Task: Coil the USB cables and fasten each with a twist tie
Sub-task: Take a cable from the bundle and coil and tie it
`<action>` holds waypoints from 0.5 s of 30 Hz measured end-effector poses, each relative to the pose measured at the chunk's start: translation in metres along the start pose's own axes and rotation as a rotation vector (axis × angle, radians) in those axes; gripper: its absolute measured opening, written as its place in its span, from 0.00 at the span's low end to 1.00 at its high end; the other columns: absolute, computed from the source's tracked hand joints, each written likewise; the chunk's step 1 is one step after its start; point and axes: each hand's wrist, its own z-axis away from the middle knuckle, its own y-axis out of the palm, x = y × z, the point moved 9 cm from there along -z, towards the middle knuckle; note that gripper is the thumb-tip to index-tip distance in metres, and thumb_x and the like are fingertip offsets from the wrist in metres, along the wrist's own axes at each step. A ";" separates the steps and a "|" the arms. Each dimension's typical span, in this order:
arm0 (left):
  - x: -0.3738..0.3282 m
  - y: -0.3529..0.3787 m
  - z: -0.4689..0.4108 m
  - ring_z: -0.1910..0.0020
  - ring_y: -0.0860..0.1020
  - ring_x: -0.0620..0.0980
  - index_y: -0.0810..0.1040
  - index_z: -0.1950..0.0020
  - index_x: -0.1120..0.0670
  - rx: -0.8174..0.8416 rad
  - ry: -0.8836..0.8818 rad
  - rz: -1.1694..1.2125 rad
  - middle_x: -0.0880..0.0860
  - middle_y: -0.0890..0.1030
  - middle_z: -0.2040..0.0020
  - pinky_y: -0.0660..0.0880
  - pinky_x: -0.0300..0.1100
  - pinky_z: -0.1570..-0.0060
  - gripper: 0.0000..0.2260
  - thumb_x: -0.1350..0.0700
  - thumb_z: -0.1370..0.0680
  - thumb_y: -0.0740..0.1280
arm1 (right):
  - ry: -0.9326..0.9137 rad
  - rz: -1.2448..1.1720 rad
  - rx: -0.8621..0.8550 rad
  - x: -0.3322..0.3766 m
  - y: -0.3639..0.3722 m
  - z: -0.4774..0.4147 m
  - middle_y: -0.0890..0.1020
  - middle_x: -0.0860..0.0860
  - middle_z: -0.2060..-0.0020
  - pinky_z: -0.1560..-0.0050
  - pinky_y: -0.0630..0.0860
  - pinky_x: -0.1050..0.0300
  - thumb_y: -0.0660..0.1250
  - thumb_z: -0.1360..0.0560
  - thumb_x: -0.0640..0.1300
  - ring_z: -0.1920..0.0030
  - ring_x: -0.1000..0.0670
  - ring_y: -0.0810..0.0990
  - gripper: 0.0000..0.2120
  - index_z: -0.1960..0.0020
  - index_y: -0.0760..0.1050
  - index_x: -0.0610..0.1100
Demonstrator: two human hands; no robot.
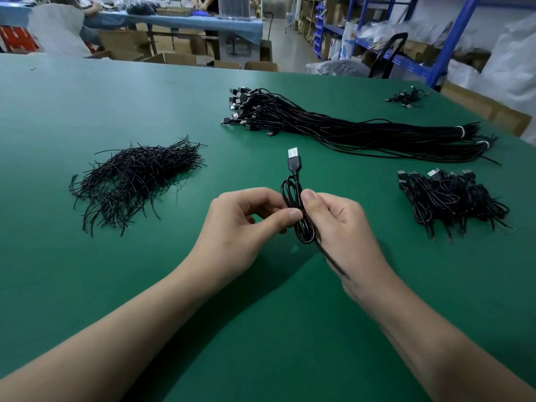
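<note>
A black USB cable (293, 189), wound into a narrow coil, is held upright above the green table (87, 280), its silver plug pointing up. My left hand (246, 224) pinches the coil's middle between thumb and fingers. My right hand (336, 224) grips the coil from the right, thumb on top, and the cable's loose tail runs down across that palm. A pile of black twist ties (133, 181) lies to the left. A long bundle of uncoiled USB cables (348, 129) stretches across the far middle. A heap of coiled cables (449, 198) sits at the right.
A small cluster of cables (406, 97) lies near the table's far right corner. Beyond the table stand cardboard boxes (174, 58), blue shelving (452, 36) and another workbench (185, 20) with people at it.
</note>
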 end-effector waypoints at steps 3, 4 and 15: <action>-0.013 -0.009 0.002 0.65 0.77 0.37 0.85 0.60 0.51 -0.069 0.130 -0.144 0.43 0.83 0.65 0.66 0.27 0.63 0.04 0.53 0.26 0.77 | 0.072 -0.099 0.082 -0.006 0.005 0.001 0.83 0.37 0.62 0.54 0.77 0.36 0.59 0.17 0.53 0.60 0.33 0.80 0.22 0.58 0.79 0.37; -0.019 -0.011 0.003 0.64 0.79 0.37 0.85 0.59 0.51 -0.090 0.190 -0.197 0.42 0.83 0.65 0.67 0.25 0.62 0.04 0.54 0.27 0.77 | 0.103 -0.118 0.101 -0.011 0.006 0.000 0.81 0.40 0.66 0.60 0.75 0.40 0.59 0.16 0.52 0.65 0.37 0.79 0.23 0.62 0.75 0.37; 0.016 0.012 -0.002 0.47 0.84 0.58 0.86 0.47 0.53 0.134 -0.076 0.189 0.53 0.87 0.51 0.78 0.54 0.39 0.12 0.49 0.27 0.75 | -0.200 0.410 -0.070 0.019 -0.009 0.005 0.64 0.54 0.76 0.70 0.59 0.54 0.61 0.16 0.50 0.72 0.54 0.62 0.23 0.68 0.66 0.42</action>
